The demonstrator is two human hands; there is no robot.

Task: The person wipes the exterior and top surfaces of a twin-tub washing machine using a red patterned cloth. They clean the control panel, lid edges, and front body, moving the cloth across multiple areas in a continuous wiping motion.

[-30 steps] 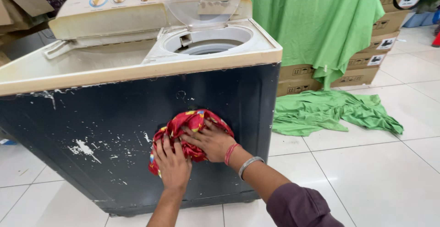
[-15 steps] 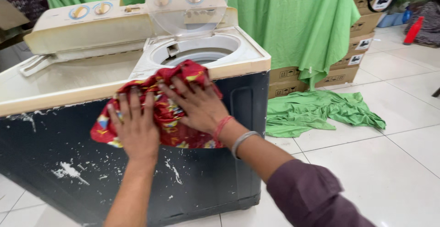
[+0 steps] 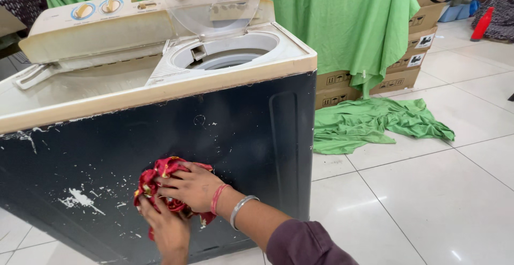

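Hands pressing a bunched red cloth (image 3: pixel 160 182) low on the washing machine's dark front panel (image 3: pixel 235 136), my right hand (image 3: pixel 190 187) spread flat over it, my left hand (image 3: pixel 168 227) cupping beneath; I judge loose folds under my fingers could slip free and drop.
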